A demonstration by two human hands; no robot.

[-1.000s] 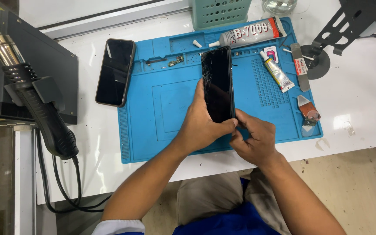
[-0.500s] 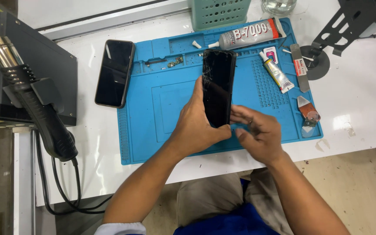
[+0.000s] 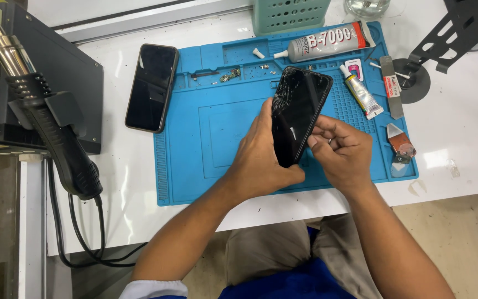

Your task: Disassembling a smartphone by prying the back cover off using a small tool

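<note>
A black phone with a cracked screen [image 3: 297, 113] is held tilted above the blue work mat [image 3: 217, 138]. My left hand [image 3: 261, 160] grips its left edge and lower end. My right hand [image 3: 341, 152] sits at the phone's right edge, fingers curled and touching its side; whether it holds a small tool I cannot tell. A second black phone [image 3: 151, 87] lies flat, half on the mat's left edge and half on the white table.
A hot-air gun [image 3: 56, 133] rests in its holder on a black station at the left, cable hanging down. On the mat lie a large glue tube [image 3: 327, 41], a small tube [image 3: 360, 94], a flat metal tool [image 3: 389, 86] and small parts. A green basket [image 3: 289, 14] stands behind.
The cracked phone has tilted so its top leans right. My right hand has come up from below the phone to its right edge.
</note>
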